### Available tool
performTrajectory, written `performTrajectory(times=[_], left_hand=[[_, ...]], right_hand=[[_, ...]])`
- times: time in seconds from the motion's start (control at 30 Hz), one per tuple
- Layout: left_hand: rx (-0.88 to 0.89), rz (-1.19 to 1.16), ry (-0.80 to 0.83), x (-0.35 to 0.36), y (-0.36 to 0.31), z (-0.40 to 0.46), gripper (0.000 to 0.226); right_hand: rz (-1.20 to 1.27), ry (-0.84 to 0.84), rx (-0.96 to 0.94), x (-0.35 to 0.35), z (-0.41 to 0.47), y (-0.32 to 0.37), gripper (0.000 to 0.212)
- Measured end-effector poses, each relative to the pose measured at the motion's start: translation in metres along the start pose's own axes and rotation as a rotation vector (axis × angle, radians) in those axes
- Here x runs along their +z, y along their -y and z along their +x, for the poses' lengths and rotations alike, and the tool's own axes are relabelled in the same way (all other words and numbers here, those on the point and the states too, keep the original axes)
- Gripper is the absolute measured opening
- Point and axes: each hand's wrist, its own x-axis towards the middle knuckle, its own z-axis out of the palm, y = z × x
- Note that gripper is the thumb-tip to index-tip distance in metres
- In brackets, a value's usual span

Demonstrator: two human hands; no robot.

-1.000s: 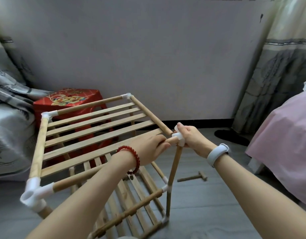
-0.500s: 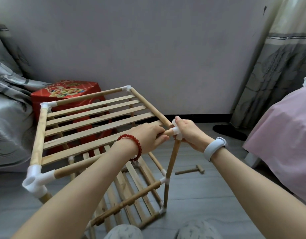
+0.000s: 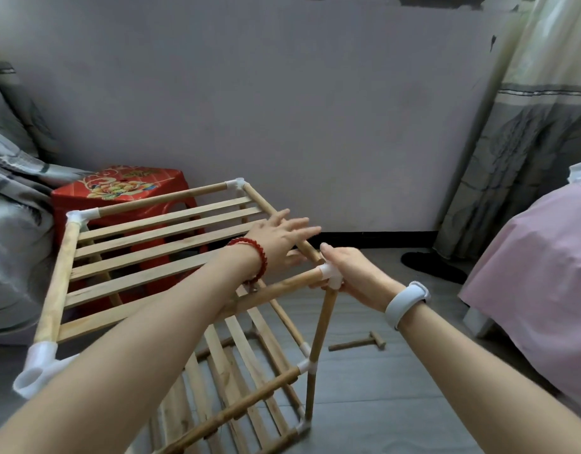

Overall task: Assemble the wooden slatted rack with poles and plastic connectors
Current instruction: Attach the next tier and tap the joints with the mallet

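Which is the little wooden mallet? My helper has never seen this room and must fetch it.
Start at the pink-covered bed on the right, then look down at the grey floor between it and the wooden rack. The mallet lies there alone, a short T-shaped stick, unlike the long poles joined by white connectors.

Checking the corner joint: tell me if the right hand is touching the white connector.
Touching. The head view shows the right hand wrapped around the white connector at the rack's near corner.

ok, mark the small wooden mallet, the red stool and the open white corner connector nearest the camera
wooden mallet (image 3: 357, 344): head view, on its handle.
red stool (image 3: 118, 188): head view, on its patterned top.
open white connector (image 3: 37, 371): head view, on its near socket.
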Motion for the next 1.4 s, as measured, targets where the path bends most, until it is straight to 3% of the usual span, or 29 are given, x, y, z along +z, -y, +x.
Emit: performTrajectory(times=[0.07, 0.17, 0.5, 0.87, 0.97, 1.03, 1.2, 1.4], left_hand=[[0.088, 0.099, 0.026, 0.003, -0.001, 0.013, 0.051], [0.15, 0.092, -0.061, 0.005, 0.001, 0.024, 0.039], [0.102, -0.098, -0.095, 0.006, 0.005, 0.031, 0.036], [-0.038, -0.289, -0.134, 0.005, 0.006, 0.021, 0.047], [-0.101, -0.311, -0.206, 0.001, -0.002, 0.005, 0.052], [-0.091, -0.327, -0.307, -0.002, -0.01, -0.013, 0.039], [-0.065, -0.323, 0.058, 0.001, -0.031, -0.047, 0.033], [-0.111, -0.307, -0.024, 0.011, -0.036, -0.052, 0.03]], right_hand=[[0.015, -0.007, -0.035, -0.001, -0.004, -0.003, 0.041], [0.038, -0.007, -0.064, -0.007, -0.006, 0.002, 0.043], [-0.001, 0.006, -0.013, -0.013, -0.002, 0.002, 0.031], [-0.234, 0.027, -0.013, -0.006, -0.005, 0.005, 0.033], [-0.11, 0.037, -0.014, -0.006, -0.005, 0.002, 0.033], [-0.008, 0.017, 0.005, -0.006, -0.003, 0.002, 0.034], [-0.132, -0.078, -0.088, -0.002, -0.001, -0.001, 0.038], [-0.285, -0.176, -0.179, 0.006, -0.003, -0.01, 0.035]])
